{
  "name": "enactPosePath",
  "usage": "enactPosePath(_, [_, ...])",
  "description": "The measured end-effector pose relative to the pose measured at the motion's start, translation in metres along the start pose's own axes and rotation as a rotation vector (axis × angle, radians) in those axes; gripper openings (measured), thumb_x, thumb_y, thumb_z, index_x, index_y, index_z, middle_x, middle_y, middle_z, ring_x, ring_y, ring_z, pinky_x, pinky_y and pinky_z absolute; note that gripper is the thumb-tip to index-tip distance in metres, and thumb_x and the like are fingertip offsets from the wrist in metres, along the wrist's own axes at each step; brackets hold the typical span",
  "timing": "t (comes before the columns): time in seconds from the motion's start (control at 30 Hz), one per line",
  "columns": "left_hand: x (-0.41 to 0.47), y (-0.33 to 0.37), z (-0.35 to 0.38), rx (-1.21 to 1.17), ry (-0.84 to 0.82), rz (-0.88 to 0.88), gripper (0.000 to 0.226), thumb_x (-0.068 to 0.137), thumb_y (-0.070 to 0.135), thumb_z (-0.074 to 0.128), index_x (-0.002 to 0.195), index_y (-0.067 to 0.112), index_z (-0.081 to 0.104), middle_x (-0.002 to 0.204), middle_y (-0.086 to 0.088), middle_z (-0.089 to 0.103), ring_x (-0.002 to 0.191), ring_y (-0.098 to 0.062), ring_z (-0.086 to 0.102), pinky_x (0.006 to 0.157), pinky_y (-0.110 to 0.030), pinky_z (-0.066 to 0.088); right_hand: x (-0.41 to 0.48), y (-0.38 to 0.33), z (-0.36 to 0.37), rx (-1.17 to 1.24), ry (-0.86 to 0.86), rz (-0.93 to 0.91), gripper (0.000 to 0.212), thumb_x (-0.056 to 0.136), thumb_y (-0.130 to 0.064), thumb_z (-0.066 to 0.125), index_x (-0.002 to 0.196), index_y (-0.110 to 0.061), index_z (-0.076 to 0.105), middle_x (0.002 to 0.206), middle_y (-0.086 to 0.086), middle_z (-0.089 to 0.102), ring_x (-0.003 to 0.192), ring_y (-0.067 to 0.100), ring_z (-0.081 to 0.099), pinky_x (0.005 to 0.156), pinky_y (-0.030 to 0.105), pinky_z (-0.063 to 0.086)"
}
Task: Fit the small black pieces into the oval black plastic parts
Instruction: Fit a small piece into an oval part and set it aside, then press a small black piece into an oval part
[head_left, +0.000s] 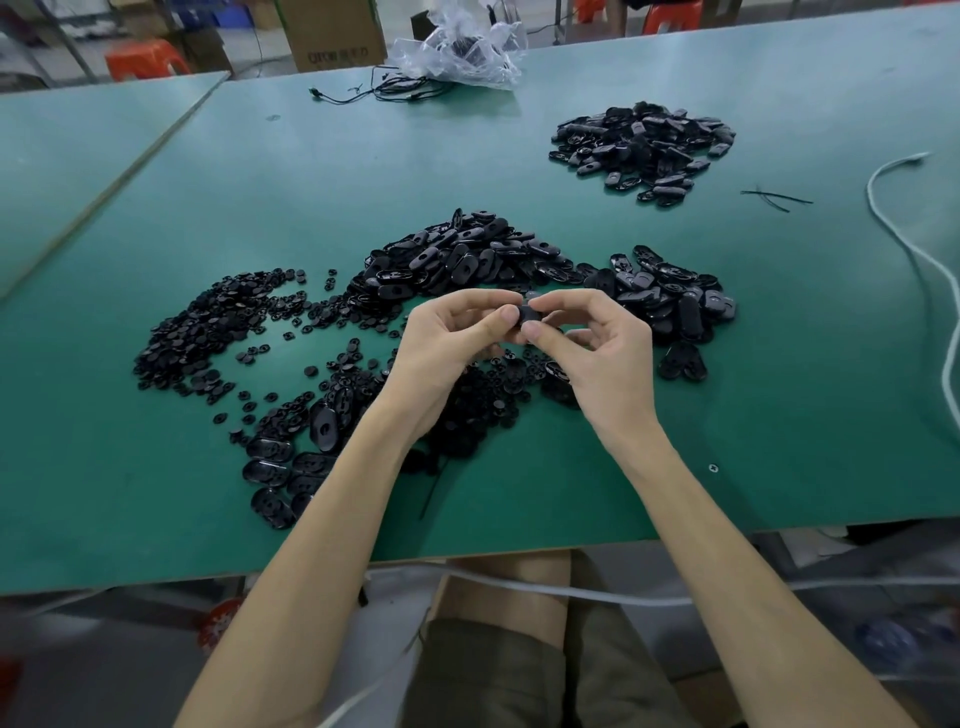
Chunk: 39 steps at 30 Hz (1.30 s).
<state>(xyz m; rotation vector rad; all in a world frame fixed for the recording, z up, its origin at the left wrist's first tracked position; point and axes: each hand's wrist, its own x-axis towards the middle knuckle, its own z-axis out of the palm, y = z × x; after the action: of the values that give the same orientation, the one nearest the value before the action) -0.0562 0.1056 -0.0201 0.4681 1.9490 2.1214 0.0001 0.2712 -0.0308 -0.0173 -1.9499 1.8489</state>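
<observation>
Your left hand (447, 338) and right hand (597, 338) meet just in front of the big heap of oval parts (467, 260), raised above the green table (156, 493). Both pinch one black part (525, 315) between thumb and forefinger, your other fingers loosely curled. Your fingertips cover most of it, so you cannot tell whether a small piece sits in it. To the left of the heap the small black pieces (208, 332) lie spread in a wide scatter, and more of them lie in front of it, under your wrists. A second cluster of ovals (670, 296) touches the heap on its right, and a few more ovals (291, 462) lie in front of it to the left. Well behind the heap to the right sits a separate pile (641, 148) of black parts. Farther behind the heap lies a crumpled clear plastic bag (462, 47), and far to its right runs a white cord (914, 260).
</observation>
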Motion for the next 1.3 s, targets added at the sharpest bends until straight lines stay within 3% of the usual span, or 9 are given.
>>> enactPosePath(0.1, [0.0006, -0.0007, -0.0003, -0.086, -0.014, -0.066, 0.019, 0.094, 0.018, 0.076, 0.112, 0.011, 0.076, 0.095, -0.008, 0.079, 0.09, -0.017, 0.074, 0.08, -0.024, 0.057, -0.0003, -0.001, -0.0001, -0.025, -0.001, 0.0, 0.02, 0.083, -0.01, 0.086, 0.1, -0.018, 0.077, 0.098, -0.004, 0.078, 0.088, 0.019, 0.072, 0.084, 0.047, 0.058])
enactPosePath(0.23, [0.0019, 0.0, -0.0006, -0.163, -0.022, -0.117, 0.02, 0.089, 0.02, 0.078, 0.109, 0.016, 0.078, 0.101, -0.008, 0.079, 0.092, -0.015, 0.074, 0.082, -0.025, 0.057, 0.0, -0.0005, -0.0006, -0.034, -0.006, -0.014, 0.02, 0.084, -0.011, 0.086, 0.099, -0.021, 0.076, 0.099, -0.007, 0.077, 0.087, 0.013, 0.07, 0.08, 0.04, 0.057])
enactPosePath(0.4, [0.0033, -0.001, -0.002, -0.239, -0.044, -0.129, 0.021, 0.086, 0.014, 0.075, 0.106, 0.012, 0.08, 0.101, -0.009, 0.079, 0.086, -0.015, 0.072, 0.084, -0.025, 0.059, 0.0, 0.0006, 0.0002, -0.04, -0.021, -0.026, 0.02, 0.085, -0.012, 0.085, 0.094, -0.027, 0.074, 0.098, -0.009, 0.075, 0.088, 0.011, 0.069, 0.078, 0.028, 0.052])
enactPosePath(0.63, [0.0058, -0.0022, -0.002, -0.249, -0.007, -0.164, 0.033, 0.087, 0.017, 0.077, 0.116, 0.001, 0.073, 0.089, -0.004, 0.077, 0.075, -0.01, 0.071, 0.08, -0.026, 0.059, -0.0002, -0.0005, 0.0003, -0.044, -0.015, -0.037, 0.025, 0.084, -0.015, 0.087, 0.094, -0.033, 0.072, 0.101, 0.0, 0.072, 0.085, 0.01, 0.068, 0.072, 0.032, 0.056])
enactPosePath(0.77, [0.0062, -0.0032, -0.0025, -0.273, -0.022, -0.159, 0.029, 0.088, 0.019, 0.077, 0.113, 0.006, 0.077, 0.101, -0.009, 0.077, 0.083, -0.013, 0.073, 0.081, -0.027, 0.059, -0.0004, -0.0006, -0.0004, -0.035, -0.018, -0.033, 0.024, 0.084, -0.014, 0.087, 0.096, -0.03, 0.074, 0.099, -0.002, 0.072, 0.086, 0.008, 0.067, 0.072, 0.028, 0.055])
enactPosePath(0.87, [0.0067, -0.0041, -0.0032, -0.298, -0.037, -0.147, 0.026, 0.091, 0.02, 0.074, 0.113, 0.008, 0.078, 0.105, -0.01, 0.078, 0.088, -0.014, 0.073, 0.08, -0.025, 0.058, -0.0007, -0.0001, -0.0005, -0.013, -0.017, -0.012, 0.023, 0.085, -0.011, 0.085, 0.1, -0.025, 0.076, 0.098, -0.002, 0.074, 0.087, 0.009, 0.068, 0.077, 0.034, 0.058])
enactPosePath(1.0, [0.0069, -0.0049, -0.0051, -0.281, -0.05, -0.152, 0.027, 0.094, 0.019, 0.073, 0.119, 0.01, 0.077, 0.098, -0.005, 0.077, 0.084, -0.01, 0.073, 0.082, -0.025, 0.058, -0.001, 0.0008, 0.0003, -0.003, -0.023, 0.005, 0.019, 0.087, -0.008, 0.083, 0.103, -0.018, 0.077, 0.094, -0.005, 0.075, 0.087, 0.01, 0.069, 0.079, 0.032, 0.058])
enactPosePath(1.17, [0.0059, -0.0034, -0.0055, -0.238, -0.09, -0.162, 0.031, 0.096, 0.02, 0.072, 0.127, 0.018, 0.074, 0.087, -0.007, 0.051, 0.086, -0.014, 0.062, 0.09, -0.029, 0.056, -0.0015, -0.0009, 0.0021, -0.002, -0.062, -0.004, 0.019, 0.087, -0.004, 0.082, 0.095, -0.018, 0.074, 0.091, -0.002, 0.076, 0.083, 0.016, 0.07, 0.078, 0.032, 0.06])
enactPosePath(1.3, [0.0056, -0.002, -0.0042, -0.219, -0.096, -0.168, 0.03, 0.098, 0.019, 0.069, 0.127, 0.019, 0.074, 0.081, -0.005, 0.051, 0.078, -0.011, 0.061, 0.091, -0.03, 0.056, -0.0013, -0.0001, 0.0037, -0.031, -0.087, -0.003, 0.017, 0.085, -0.005, 0.083, 0.091, -0.018, 0.074, 0.087, -0.002, 0.075, 0.079, 0.014, 0.069, 0.077, 0.034, 0.06])
